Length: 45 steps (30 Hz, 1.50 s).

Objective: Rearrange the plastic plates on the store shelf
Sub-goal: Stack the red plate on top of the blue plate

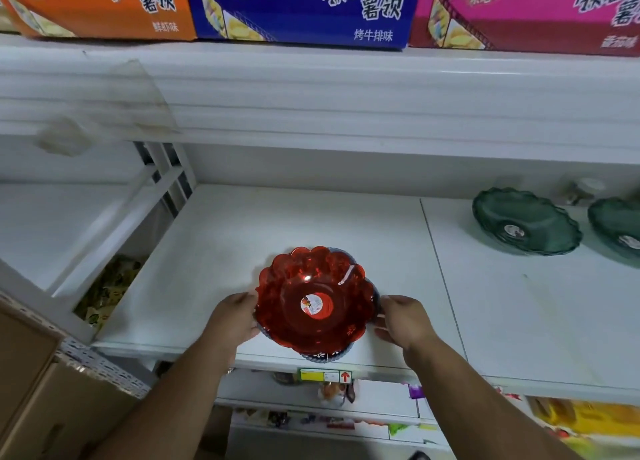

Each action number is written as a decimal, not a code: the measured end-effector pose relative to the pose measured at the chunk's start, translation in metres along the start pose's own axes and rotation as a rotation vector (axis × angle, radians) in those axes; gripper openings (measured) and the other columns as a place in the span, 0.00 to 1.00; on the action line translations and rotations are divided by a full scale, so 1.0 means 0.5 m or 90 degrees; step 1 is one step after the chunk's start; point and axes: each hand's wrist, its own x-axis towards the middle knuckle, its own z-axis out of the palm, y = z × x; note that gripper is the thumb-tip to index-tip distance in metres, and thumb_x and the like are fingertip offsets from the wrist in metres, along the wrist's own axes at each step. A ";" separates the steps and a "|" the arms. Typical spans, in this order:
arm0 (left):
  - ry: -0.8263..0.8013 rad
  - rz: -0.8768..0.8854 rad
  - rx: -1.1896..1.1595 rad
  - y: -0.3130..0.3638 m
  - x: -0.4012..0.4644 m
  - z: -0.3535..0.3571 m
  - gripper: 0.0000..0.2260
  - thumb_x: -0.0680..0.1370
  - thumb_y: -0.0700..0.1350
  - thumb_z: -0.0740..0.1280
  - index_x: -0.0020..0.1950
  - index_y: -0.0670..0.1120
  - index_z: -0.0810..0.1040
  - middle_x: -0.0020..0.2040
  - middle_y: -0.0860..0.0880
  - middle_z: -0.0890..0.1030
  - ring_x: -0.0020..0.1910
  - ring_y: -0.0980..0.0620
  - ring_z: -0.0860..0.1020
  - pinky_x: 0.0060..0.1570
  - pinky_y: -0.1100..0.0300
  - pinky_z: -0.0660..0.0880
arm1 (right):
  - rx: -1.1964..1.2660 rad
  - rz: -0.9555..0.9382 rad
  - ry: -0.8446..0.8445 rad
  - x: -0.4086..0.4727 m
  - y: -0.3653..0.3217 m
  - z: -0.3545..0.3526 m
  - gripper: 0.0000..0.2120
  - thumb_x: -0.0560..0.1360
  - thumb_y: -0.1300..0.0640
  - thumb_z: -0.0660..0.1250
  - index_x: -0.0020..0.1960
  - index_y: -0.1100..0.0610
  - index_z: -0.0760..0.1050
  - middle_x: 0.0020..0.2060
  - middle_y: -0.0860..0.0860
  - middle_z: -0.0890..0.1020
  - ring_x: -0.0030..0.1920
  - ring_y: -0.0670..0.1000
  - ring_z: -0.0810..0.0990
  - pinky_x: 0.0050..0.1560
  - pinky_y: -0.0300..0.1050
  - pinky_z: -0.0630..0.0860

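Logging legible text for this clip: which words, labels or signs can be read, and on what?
Orange cardboard box: "领薯国薯领", "鲜虾味".
Blue cardboard box: "领薯国薯领", "烤牛排味".
Pink cardboard box: "领薯", rest cut off; smaller print blurred.
Shelf-edge price tag: red up arrow; print unreadable.
Red scalloped plastic plate: round sticker unreadable.

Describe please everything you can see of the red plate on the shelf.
The red plate is see-through glossy plastic with a scalloped, petal-like rim and a round sticker in its centre. It sits upright on a darker bluish plate whose edge shows beneath it, near the front of the white shelf. The left hand touches its left rim; the right hand is at the right side.
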 end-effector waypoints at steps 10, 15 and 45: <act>-0.059 0.016 -0.086 -0.011 0.011 0.023 0.15 0.84 0.46 0.57 0.64 0.41 0.77 0.58 0.41 0.83 0.53 0.43 0.82 0.59 0.46 0.76 | 0.031 -0.042 0.020 -0.032 -0.011 -0.006 0.17 0.82 0.60 0.58 0.40 0.53 0.81 0.48 0.61 0.86 0.50 0.59 0.85 0.46 0.49 0.83; -0.097 0.071 -0.048 0.017 -0.012 0.082 0.15 0.84 0.46 0.56 0.65 0.42 0.76 0.58 0.42 0.83 0.54 0.43 0.82 0.58 0.47 0.77 | 0.052 -0.072 0.068 -0.052 -0.016 -0.074 0.17 0.81 0.61 0.58 0.39 0.56 0.81 0.46 0.65 0.85 0.47 0.62 0.85 0.48 0.53 0.83; -0.221 0.171 0.081 0.019 -0.326 0.785 0.15 0.84 0.47 0.54 0.50 0.59 0.79 0.53 0.51 0.83 0.51 0.51 0.84 0.41 0.63 0.80 | 0.128 -0.086 0.211 -0.071 0.124 -0.823 0.16 0.82 0.60 0.60 0.38 0.59 0.81 0.36 0.55 0.83 0.38 0.54 0.84 0.47 0.54 0.80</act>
